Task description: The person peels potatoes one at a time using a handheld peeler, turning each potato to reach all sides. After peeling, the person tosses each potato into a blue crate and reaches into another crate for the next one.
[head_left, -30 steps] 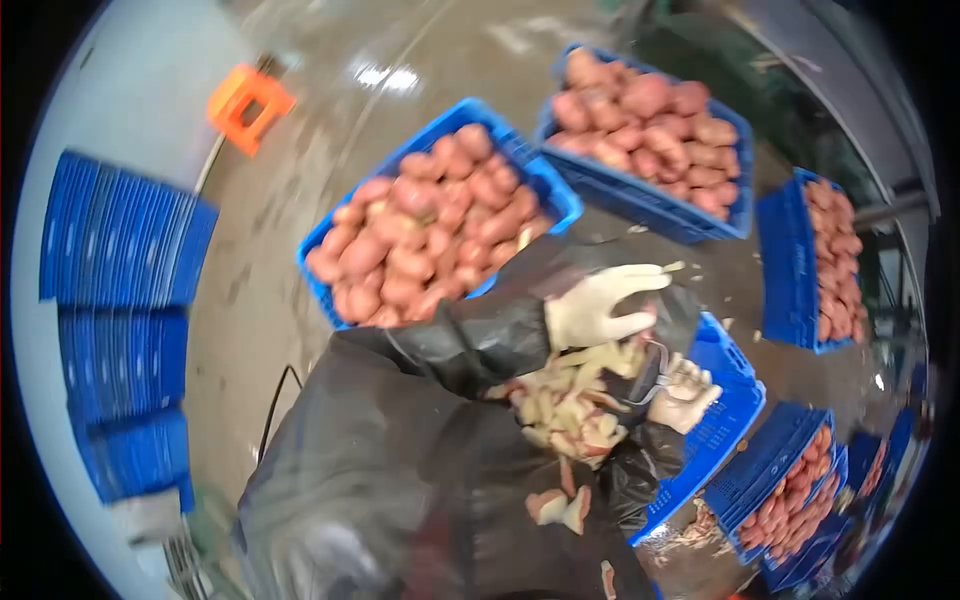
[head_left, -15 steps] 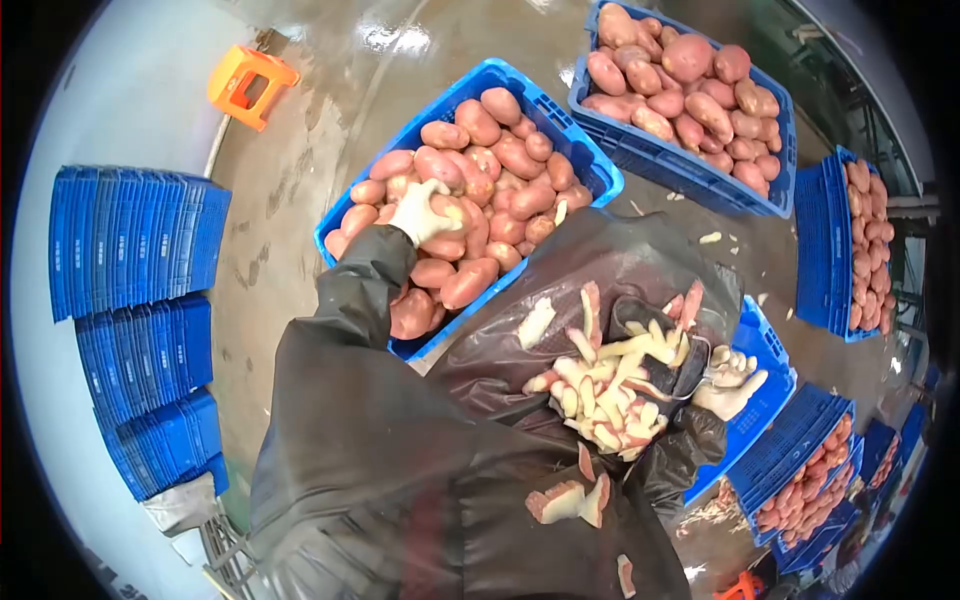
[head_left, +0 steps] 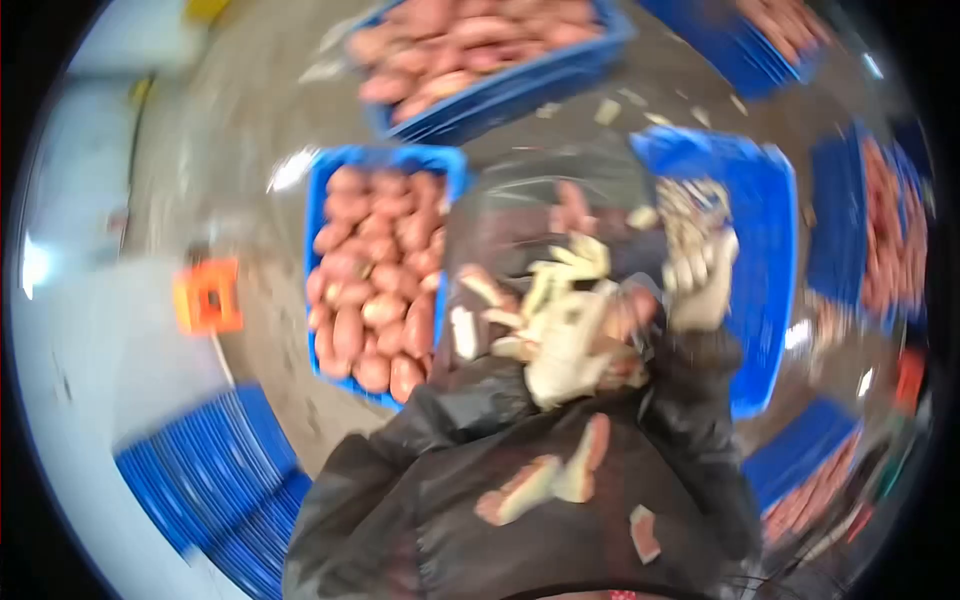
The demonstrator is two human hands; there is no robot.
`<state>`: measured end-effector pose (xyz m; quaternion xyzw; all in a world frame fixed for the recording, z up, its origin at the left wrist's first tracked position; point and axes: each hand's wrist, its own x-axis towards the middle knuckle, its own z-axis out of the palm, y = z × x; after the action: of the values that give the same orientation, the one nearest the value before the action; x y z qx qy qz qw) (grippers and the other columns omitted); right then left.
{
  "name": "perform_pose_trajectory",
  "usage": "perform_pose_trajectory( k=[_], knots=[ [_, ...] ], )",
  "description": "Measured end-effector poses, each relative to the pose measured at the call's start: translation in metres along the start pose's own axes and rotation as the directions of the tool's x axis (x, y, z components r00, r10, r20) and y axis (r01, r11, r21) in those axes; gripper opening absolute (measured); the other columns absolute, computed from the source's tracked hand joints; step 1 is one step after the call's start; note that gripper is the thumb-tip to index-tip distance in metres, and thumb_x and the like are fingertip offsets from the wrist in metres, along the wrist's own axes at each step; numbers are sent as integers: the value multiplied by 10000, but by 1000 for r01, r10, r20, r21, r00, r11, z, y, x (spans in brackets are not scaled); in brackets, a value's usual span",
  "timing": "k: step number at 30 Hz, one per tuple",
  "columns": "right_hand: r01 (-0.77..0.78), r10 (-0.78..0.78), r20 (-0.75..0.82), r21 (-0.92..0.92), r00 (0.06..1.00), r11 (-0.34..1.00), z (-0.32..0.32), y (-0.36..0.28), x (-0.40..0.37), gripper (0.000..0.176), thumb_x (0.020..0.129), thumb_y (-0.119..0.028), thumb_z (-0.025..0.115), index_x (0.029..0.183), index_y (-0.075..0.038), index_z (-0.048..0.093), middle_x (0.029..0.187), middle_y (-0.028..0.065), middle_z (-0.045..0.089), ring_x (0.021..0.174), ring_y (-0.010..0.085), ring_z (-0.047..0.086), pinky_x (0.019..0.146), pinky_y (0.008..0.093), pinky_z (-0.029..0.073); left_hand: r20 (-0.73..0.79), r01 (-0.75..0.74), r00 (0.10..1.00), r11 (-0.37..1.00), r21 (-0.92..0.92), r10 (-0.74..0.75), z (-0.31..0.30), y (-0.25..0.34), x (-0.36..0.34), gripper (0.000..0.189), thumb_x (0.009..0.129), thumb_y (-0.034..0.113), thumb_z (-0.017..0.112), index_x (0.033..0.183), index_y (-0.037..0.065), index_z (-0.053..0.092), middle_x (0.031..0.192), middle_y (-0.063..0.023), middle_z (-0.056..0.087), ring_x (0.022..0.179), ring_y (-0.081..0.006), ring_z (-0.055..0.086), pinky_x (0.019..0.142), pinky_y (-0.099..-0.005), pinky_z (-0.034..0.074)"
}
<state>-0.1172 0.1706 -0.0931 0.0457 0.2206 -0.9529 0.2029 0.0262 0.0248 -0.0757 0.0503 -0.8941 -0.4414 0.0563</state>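
Observation:
My left hand (head_left: 570, 350), in a pale glove, is over my lap with its fingers round a red potato (head_left: 630, 310); motion blurs the grip. To its right is my gloved right hand (head_left: 705, 285), fingers curled, beside the inner left part of a blue crate (head_left: 765, 270). What it holds is too blurred to make out. Pale and red peels (head_left: 580, 260) lie on the dark apron between my knees, with more pieces (head_left: 530, 485) nearer my body. Left of my lap, a blue crate (head_left: 312, 240) is full of red potatoes (head_left: 385, 310).
Another potato crate (head_left: 500, 95) stands beyond my knees. More crates with reddish contents are at the upper right (head_left: 740, 60), right (head_left: 835, 230) and lower right (head_left: 800, 455). An orange stool (head_left: 208, 297) and stacked blue crates (head_left: 210, 470) are on the left. Peels litter the wet floor.
My left hand has left the potato crate and come to my lap with a potato. The view has turned and shifted, so the crates appear in different places.

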Motion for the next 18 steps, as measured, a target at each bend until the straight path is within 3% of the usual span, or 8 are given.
perform_pose_trajectory(
  k=[1,5,7,11,14,15,17,18],
  knots=[
    [107,-123,-354,-64,927,992,-3,-6,1,376,944,-408,412,637,-198,363,525,-54,327,471,85,333,423,278,278,29,25,999,1000,-18,-25,-11,7,4,786,630,161,758,1307,-4,393,1151,-187,497,1044,-340,467,913,-416,375],
    [289,-317,-263,-140,911,947,15,-4,-8,372,961,-375,386,661,-156,420,565,-7,424,527,136,436,474,313,359,90,-80,993,997,-17,81,-12,2,3,834,639,158,749,1327,-50,327,1235,-220,461,1174,-355,417,980,-420,345],
    [189,-272,-155,-409,950,893,28,33,-31,429,961,-362,370,636,-100,470,591,86,542,552,238,545,546,396,448,344,251,918,961,-115,-198,-23,-5,-1,845,687,201,731,1353,-48,273,1364,-242,325,1291,-372,275,1069,-427,202],
    [285,-229,-226,262,947,922,-45,15,12,382,952,-323,415,700,-64,539,602,117,571,542,243,557,537,359,444,321,169,933,986,2,-161,-30,22,22,868,701,222,729,1379,-13,240,1386,-238,301,1346,-394,112,1088,-451,109],
    [224,-223,86,-4,971,974,-26,49,-10,317,930,-285,454,721,-63,540,602,94,562,553,216,556,557,345,452,197,143,966,982,124,-166,-30,35,19,743,727,149,710,1347,2,328,1289,-240,433,1245,-272,371,1065,-369,224],
    [240,-378,-450,-334,809,912,-35,61,11,358,927,-307,453,659,-77,513,560,82,535,510,207,531,549,345,450,204,142,965,982,127,-166,-33,33,21,743,727,149,710,1347,2,328,1289,-240,433,1245,-272,371,1065,-369,224],
    [232,-268,-524,-136,808,963,-33,5,14,411,930,-346,441,608,-92,467,520,66,494,467,197,493,535,332,441,542,433,741,899,63,-396,-44,21,28,767,759,131,695,1369,-3,250,1203,-205,539,1014,-254,579,940,-337,398],
    [242,-117,-382,300,917,922,-60,-6,17,433,935,-364,422,592,-101,435,505,64,474,446,194,468,514,332,427,428,196,898,964,-181,-102,-39,13,24,708,778,89,678,1356,11,276,1029,-136,635,748,-168,639,813,-246,464]
  ],
)
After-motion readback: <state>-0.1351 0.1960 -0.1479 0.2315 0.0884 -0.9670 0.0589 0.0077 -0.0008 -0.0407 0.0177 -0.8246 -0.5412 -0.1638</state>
